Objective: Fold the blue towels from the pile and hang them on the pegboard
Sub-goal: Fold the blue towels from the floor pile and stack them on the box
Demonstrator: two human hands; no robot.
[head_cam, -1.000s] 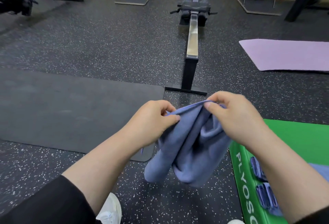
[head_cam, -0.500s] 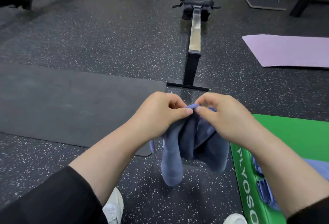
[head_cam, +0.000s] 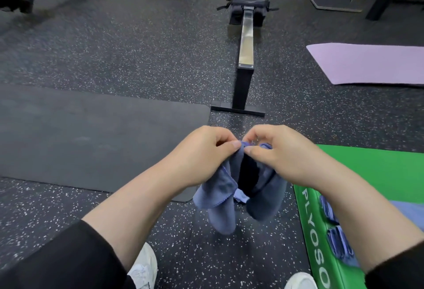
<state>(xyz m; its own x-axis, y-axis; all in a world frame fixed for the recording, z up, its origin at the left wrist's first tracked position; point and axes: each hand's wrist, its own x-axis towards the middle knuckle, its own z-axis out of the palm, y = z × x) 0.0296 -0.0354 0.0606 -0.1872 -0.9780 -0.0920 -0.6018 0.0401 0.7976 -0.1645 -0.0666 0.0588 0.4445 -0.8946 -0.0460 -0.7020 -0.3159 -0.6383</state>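
A blue towel (head_cam: pixel 223 210) hangs in folds above the speckled floor. My left hand (head_cam: pixel 202 153) pinches its top edge between thumb and forefinger. My right hand (head_cam: pixel 282 151) pinches the same edge right beside it, the two thumbs almost touching. Part of another blue towel (head_cam: pixel 410 210) lies on the green plyo box (head_cam: pixel 378 174) at the lower right, mostly hidden by my right forearm. No pegboard is in view.
A black mat (head_cam: pixel 91 137) lies on the floor to the left. A rowing machine (head_cam: pixel 246 43) runs straight ahead, a purple mat (head_cam: pixel 367 63) to its right. Blue strap handles (head_cam: pixel 339 242) sit on the box's side. My white shoes (head_cam: pixel 142 268) are below.
My hands have come together along the towel's top edge, from a hand's width apart to nearly touching. The towel now hangs doubled in narrower folds.
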